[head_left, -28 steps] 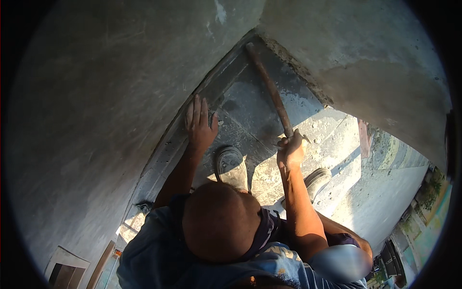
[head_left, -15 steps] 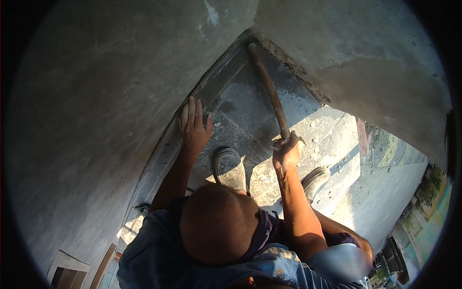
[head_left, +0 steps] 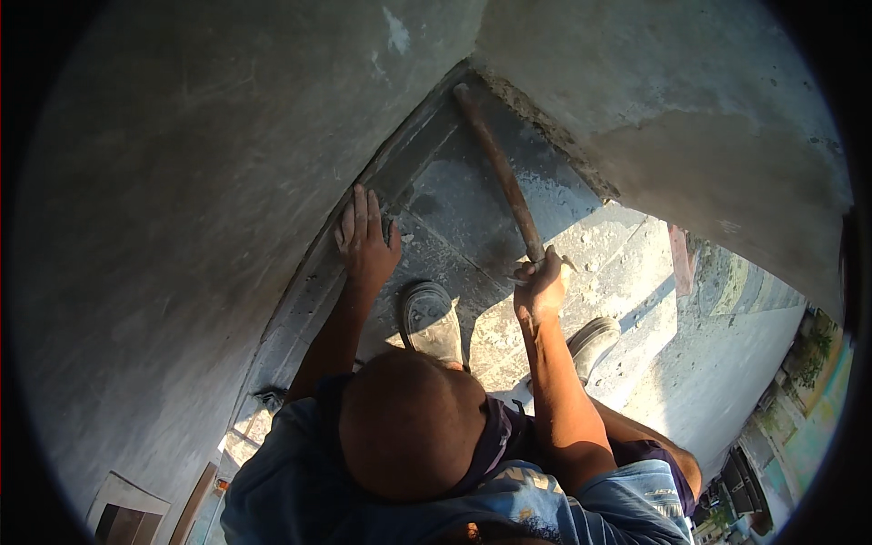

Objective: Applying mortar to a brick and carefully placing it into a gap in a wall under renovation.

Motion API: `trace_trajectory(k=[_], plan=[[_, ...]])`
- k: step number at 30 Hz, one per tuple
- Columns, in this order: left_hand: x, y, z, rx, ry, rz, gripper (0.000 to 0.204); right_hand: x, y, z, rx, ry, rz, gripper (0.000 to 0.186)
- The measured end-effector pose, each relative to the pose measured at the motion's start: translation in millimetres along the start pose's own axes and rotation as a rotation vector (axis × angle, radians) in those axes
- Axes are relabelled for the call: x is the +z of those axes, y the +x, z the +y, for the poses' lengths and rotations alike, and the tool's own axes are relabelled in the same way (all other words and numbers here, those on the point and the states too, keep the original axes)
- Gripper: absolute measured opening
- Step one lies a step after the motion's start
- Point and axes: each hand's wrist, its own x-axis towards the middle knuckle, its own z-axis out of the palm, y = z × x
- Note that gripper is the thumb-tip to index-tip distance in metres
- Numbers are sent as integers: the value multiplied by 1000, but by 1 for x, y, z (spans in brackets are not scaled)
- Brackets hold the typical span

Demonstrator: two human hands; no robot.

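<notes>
My right hand is closed around the near end of a tool with a long brown wooden handle. Pale pieces, perhaps the tool's head, poke out on both sides of the fist; their shape is partly hidden. The handle's far tip reaches into the corner, by the grey strip along the foot of the left wall. My left hand lies flat at the base of that wall, fingers stretched forward and dusty, with nothing held.
Plastered walls rise at left and right, meeting in a far corner. The right wall's lower edge is rough and broken. My dusty shoes stand on a tiled floor with crumbs scattered in the sunlit part. A reddish block lies at right.
The far tip of the wooden handle has swung slightly left, toward the left wall. My right hand stays nearly in place, and my left hand remains flat by the wall.
</notes>
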Motion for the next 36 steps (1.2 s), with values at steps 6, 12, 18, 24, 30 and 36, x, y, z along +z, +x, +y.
trace_trajectory(k=[6,12,18,24,30,36], plan=[[-3,-6,4,-43,29,-136,68,-12,-12,2,43,59,45,15],[-2,-6,4,-30,40,-159,70,-13,-22,12,95,2,4,17],[-7,-2,12,-63,26,-226,77,-9,-24,3,93,114,78,17],[-7,2,25,-116,0,-243,83,-11,-31,3,49,-24,-73,15],[-4,6,30,-122,-42,-223,85,-26,-29,1,131,32,23,18],[-3,8,32,-165,-20,-298,86,-25,-31,12,80,-60,-33,15]])
